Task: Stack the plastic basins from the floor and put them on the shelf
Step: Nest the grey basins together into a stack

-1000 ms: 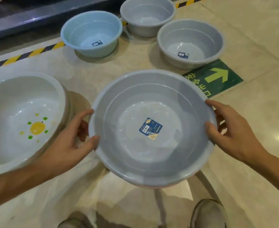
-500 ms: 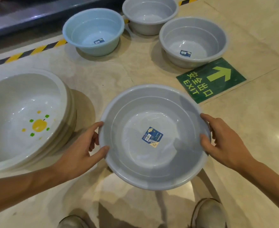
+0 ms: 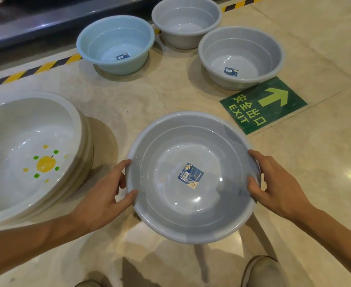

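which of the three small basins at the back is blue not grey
The leftmost basin, nearest the yellow-black floor tape, is light blue; the far basin and the right basin by the exit sign are grey.

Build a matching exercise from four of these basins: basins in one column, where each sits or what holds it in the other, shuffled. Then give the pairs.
Column one
1. light blue basin
2. white basin with fruit print
3. grey basin nearest the camera
4. rightmost grey basin

Column two
A. beside the green EXIT sign
B. top of a nested stack at the left
C. gripped at its rim by the left hand and right hand
D. against the striped tape, left end of the far group

Pairs: 1-D, 2-B, 3-C, 4-A
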{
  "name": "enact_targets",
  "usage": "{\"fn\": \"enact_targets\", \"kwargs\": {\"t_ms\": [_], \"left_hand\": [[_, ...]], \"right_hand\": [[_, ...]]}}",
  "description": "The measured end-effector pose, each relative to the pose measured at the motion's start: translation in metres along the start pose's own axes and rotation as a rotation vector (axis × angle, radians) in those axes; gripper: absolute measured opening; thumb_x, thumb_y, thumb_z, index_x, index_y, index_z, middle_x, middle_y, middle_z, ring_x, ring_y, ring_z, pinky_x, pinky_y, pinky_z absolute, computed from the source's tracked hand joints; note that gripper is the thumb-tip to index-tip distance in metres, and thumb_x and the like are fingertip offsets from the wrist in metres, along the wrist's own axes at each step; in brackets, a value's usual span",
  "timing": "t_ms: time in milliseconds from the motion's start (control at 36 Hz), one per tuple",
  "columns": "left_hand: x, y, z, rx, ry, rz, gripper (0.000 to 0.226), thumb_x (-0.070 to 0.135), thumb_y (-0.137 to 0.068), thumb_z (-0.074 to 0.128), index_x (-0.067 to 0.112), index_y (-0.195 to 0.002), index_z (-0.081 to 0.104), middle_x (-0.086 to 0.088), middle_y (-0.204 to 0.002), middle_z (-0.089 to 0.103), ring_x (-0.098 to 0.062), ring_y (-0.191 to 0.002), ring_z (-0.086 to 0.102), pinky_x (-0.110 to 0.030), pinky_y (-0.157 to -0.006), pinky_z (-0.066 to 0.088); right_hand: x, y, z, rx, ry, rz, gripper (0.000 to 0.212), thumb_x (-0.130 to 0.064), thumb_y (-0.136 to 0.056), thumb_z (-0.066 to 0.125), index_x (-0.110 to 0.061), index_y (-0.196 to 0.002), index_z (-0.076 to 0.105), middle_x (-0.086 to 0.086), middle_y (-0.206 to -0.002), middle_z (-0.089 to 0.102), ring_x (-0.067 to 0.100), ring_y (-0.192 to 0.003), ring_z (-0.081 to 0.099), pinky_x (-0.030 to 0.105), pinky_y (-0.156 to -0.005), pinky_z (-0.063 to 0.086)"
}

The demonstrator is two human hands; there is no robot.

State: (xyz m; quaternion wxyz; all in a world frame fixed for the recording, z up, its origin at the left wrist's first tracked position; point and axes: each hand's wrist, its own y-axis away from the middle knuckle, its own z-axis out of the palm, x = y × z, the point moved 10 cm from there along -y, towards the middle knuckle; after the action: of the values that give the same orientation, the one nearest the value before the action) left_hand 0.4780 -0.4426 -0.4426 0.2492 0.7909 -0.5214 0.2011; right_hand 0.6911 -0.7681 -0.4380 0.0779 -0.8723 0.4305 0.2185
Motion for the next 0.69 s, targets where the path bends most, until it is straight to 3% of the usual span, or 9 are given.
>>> {"fn": "enact_targets", "kwargs": {"t_ms": [195,333,417,500,584,695], "left_hand": [[0.000,0.001,0.001,-0.018,0.004,0.006,0.082,0.061,-0.082,0.055,0.035,-0.153,0.023,0.015,-0.089,0.053,-0.010,-0.085,0.052,-0.022,-0.067,0.047],[0.001,0.001,-0.001,-0.037,-0.003,-0.010,0.076,0.051,-0.089,0.064,0.035,-0.152,0.025,0.017,-0.089,0.053,-0.009,-0.084,0.054,-0.020,-0.065,0.046],[0.003,0.000,-0.009,-0.018,-0.089,-0.037,0.071,0.055,-0.089,0.061,0.039,-0.149,0.027,0.021,-0.094,0.052,-0.009,-0.076,0.057,-0.019,-0.063,0.045],[0.015,-0.006,-0.026,0.024,-0.210,0.008,0.057,0.064,-0.087,0.046,0.039,-0.139,0.044,0.023,-0.097,0.051,-0.007,-0.071,0.058,-0.019,-0.060,0.044],[0.034,-0.024,-0.043,0.020,-0.327,0.101,0.051,0.062,-0.089,0.039,0.032,-0.125,0.061,0.018,-0.105,0.056,-0.008,-0.062,0.061,-0.031,-0.061,0.054],[0.057,-0.056,-0.069,0.039,-0.460,0.123,0.055,0.060,-0.085,0.036,0.028,-0.118,0.067,0.006,-0.107,0.064,-0.021,-0.091,0.068,-0.033,-0.074,0.054]], "right_hand": [[-0.005,0.001,-0.003,-0.017,-0.021,0.023,0.078,-0.072,-0.085,0.034,-0.027,-0.149,0.033,-0.001,-0.133,0.057,0.009,-0.098,0.051,0.031,-0.082,0.053],[-0.005,0.001,-0.003,-0.035,-0.002,0.042,0.080,-0.073,-0.084,0.032,-0.027,-0.149,0.033,-0.001,-0.134,0.056,0.010,-0.096,0.053,0.026,-0.077,0.053],[-0.006,-0.001,-0.005,-0.054,0.060,0.047,0.081,-0.074,-0.082,0.031,-0.028,-0.148,0.035,-0.001,-0.128,0.056,0.012,-0.089,0.054,0.019,-0.069,0.048],[-0.007,-0.008,-0.014,-0.060,0.135,0.070,0.076,-0.073,-0.084,0.035,-0.029,-0.146,0.038,-0.002,-0.130,0.055,0.016,-0.099,0.057,0.026,-0.074,0.054],[-0.023,-0.025,-0.028,-0.050,0.238,0.027,0.063,-0.062,-0.089,0.046,-0.027,-0.141,0.047,-0.001,-0.130,0.057,0.017,-0.102,0.058,0.026,-0.077,0.056],[-0.065,-0.061,-0.044,-0.118,0.360,-0.101,0.049,-0.048,-0.091,0.054,-0.028,-0.135,0.053,-0.004,-0.123,0.059,0.014,-0.100,0.057,0.025,-0.078,0.055]]}}
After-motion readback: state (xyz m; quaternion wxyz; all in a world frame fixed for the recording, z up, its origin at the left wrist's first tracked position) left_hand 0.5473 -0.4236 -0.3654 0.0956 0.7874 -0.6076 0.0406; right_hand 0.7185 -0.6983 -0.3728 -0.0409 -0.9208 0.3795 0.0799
